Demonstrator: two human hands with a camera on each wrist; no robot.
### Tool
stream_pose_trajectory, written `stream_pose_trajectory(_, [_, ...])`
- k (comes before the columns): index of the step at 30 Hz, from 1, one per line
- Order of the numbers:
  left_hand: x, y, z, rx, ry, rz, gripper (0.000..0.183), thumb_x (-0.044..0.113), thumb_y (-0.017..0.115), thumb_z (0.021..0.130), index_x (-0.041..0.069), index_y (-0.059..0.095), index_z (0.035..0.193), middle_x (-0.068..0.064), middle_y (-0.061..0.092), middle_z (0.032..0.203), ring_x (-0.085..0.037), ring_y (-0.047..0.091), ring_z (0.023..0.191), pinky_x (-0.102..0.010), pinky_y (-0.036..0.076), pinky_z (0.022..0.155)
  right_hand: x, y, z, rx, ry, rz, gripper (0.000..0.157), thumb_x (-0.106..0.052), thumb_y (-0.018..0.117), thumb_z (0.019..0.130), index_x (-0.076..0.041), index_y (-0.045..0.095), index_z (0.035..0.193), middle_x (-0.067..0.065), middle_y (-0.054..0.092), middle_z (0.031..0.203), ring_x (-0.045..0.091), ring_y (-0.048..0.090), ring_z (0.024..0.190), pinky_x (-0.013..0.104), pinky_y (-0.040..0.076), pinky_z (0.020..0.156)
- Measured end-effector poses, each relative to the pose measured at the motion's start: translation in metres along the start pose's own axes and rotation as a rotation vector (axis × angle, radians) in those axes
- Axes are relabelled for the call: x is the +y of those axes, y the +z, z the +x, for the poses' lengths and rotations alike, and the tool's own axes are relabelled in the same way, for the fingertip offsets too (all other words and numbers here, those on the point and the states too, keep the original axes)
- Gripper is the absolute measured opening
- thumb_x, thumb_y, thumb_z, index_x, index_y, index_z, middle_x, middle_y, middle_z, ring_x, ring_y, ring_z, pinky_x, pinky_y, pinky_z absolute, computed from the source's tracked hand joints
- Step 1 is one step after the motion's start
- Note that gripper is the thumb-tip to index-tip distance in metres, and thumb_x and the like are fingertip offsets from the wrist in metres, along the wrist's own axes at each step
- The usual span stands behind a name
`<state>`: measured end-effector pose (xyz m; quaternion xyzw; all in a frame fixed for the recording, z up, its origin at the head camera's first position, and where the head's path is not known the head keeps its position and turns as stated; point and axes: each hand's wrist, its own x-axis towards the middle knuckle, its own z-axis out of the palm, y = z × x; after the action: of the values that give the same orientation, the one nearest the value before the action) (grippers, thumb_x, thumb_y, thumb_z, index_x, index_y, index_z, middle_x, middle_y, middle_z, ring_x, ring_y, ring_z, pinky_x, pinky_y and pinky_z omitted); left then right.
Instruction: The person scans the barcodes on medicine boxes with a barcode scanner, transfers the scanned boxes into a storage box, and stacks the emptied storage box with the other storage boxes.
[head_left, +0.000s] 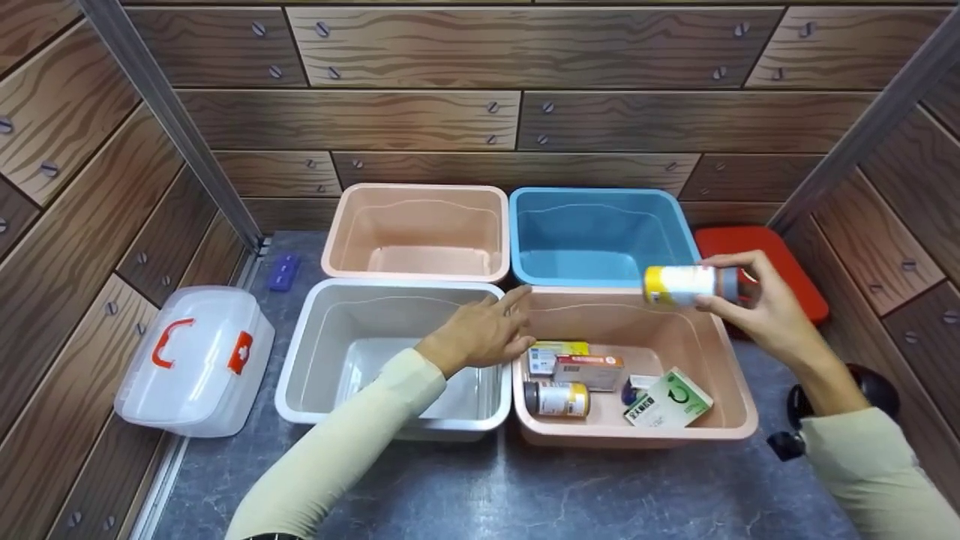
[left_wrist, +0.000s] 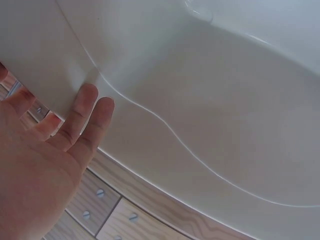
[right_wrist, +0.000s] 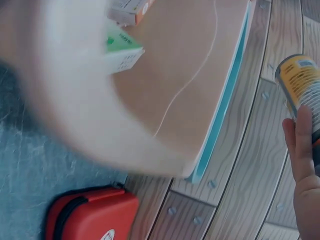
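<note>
My right hand (head_left: 772,315) grips a pill bottle (head_left: 679,285) with a yellow and white label. It is held sideways above the back right of the front pink bin (head_left: 637,433), near the blue bin's front rim. In the right wrist view the same bottle (right_wrist: 300,85) shows beside the fingers. My left hand (head_left: 480,330) holds nothing, its fingers extended over the rim between the grey bin (head_left: 390,424) and the pink bin. Inside the pink bin lie a similar bottle (head_left: 562,399), a green and white box (head_left: 669,401), a red and white box (head_left: 592,371) and a yellow box (head_left: 544,360).
Behind stand another pink bin (head_left: 416,191) and a blue bin (head_left: 600,196). A clear-lidded first-aid box (head_left: 199,360) and a purple pill case (head_left: 283,271) are at the left. A red zip case (right_wrist: 97,212) lies at the right, near a black round object (head_left: 874,391).
</note>
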<state>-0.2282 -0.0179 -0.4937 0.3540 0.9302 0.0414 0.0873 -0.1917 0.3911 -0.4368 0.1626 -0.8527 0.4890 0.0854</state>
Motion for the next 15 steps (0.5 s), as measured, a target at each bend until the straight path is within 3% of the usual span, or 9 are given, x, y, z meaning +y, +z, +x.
stream_pose_trajectory(4, [0.000,0.001,0.000,0.005,0.000,-0.003,0.055,0.054,0.040,0.114,0.021,0.062,0.152,-0.004,0.017,0.184,-0.040,0.056,0.147,-0.052,0.053,0.117,0.010,-0.012,-0.013,0.043,-0.027,-0.018,0.056,0.013,0.076,0.093,0.005,0.057,0.145,-0.001,0.060,0.142,0.014,0.062,0.111,0.012,0.058,0.089])
stream_pose_trajectory(7, [0.001,0.000,0.000,0.004,0.006,-0.013,0.056,0.054,0.040,0.114,0.021,0.061,0.154,-0.004,0.017,0.184,-0.043,0.055,0.148,-0.053,0.053,0.117,0.018,-0.018,-0.023,0.119,0.010,0.016,0.052,0.012,0.077,0.093,0.005,0.061,0.143,-0.004,0.063,0.137,0.006,0.064,0.110,0.010,0.057,0.089])
stream_pose_trajectory(11, [0.001,0.000,0.000,0.001,0.005,-0.024,0.057,0.053,0.040,0.114,0.021,0.061,0.156,-0.003,0.017,0.184,-0.044,0.053,0.149,-0.054,0.053,0.117,0.027,-0.024,-0.033,0.260,0.094,0.320,0.038,0.009,0.073,0.098,0.006,0.065,0.135,0.000,0.068,0.124,0.005,0.076,0.090,0.023,0.066,0.074])
stream_pose_trajectory(15, [0.000,0.001,0.000,0.007,0.005,-0.026,0.056,0.052,0.041,0.114,0.020,0.062,0.155,-0.004,0.018,0.184,-0.043,0.053,0.149,-0.054,0.053,0.117,0.032,-0.027,-0.041,0.380,0.074,0.555,0.031,0.014,0.067,0.099,0.015,0.063,0.130,0.011,0.068,0.117,0.016,0.080,0.085,0.034,0.066,0.068])
